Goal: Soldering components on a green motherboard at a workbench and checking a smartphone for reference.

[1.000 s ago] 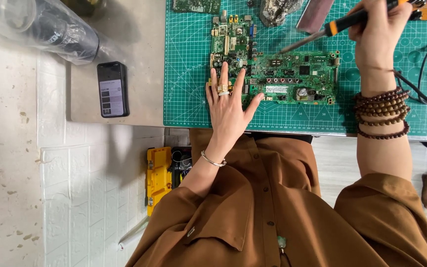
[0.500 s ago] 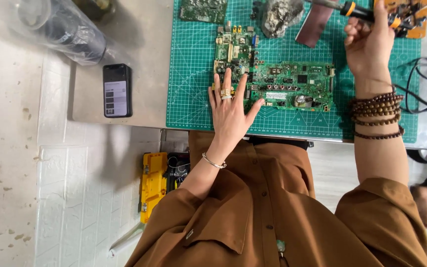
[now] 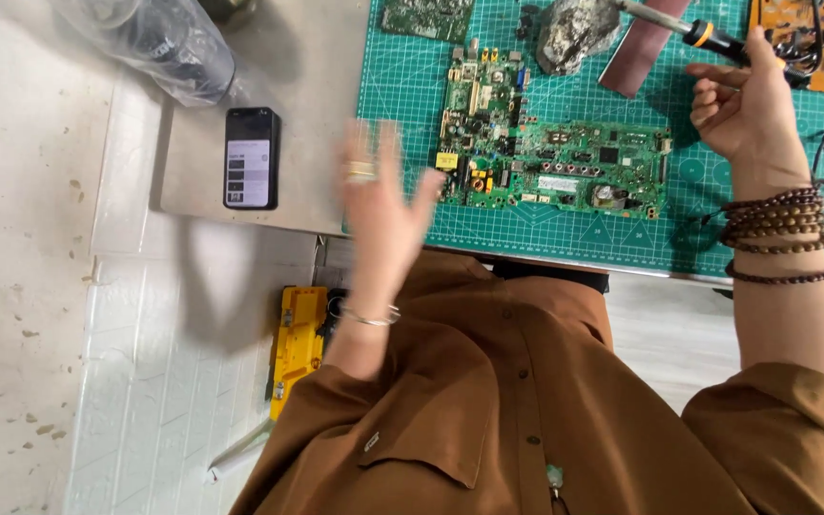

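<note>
Holding a soldering iron [image 3: 708,36] by its orange-and-black handle, the right hand [image 3: 744,105] sits at the far right of a green cutting mat [image 3: 402,124], fingers curled around the tool. The iron's metal tip reaches toward a grey, crumpled lump [image 3: 574,33] at the mat's top edge. The left hand [image 3: 379,205] is blurred, fingers spread wide and empty, raised just left of a green circuit board [image 3: 550,157] (an L-shaped board lying flat in the mat's middle). Dark wooden bead bracelets [image 3: 776,234] wrap the right wrist. A smartphone [image 3: 251,157] lies on the grey table, well left of the mat. Below the table edge, a yellow tool [image 3: 296,343] rests on the floor.
</note>
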